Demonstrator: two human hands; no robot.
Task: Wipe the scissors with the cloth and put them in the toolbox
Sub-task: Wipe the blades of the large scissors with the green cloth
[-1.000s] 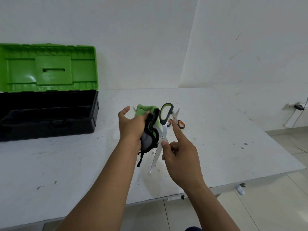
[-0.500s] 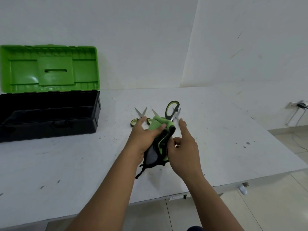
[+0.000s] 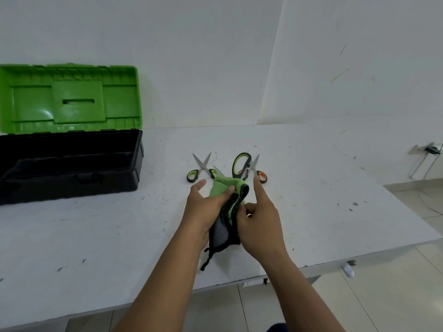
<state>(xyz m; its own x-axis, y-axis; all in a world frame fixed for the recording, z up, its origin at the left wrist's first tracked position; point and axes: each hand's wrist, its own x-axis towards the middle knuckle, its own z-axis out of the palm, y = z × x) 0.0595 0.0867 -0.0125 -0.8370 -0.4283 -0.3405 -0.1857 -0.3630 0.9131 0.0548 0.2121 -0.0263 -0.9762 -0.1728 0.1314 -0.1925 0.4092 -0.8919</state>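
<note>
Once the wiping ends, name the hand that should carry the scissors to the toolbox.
Probably the left hand: the open toolbox sits on its side, but it grips the cloth. The right hand seems to hold the scissors, farther away.

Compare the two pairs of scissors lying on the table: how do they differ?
The green-handled scissors lie in full view with blades spread; the orange-handled scissors are partly hidden behind the held scissors. Their grips are green and black versus orange and black. Both lie untouched on the table, blades pointing away.
</note>
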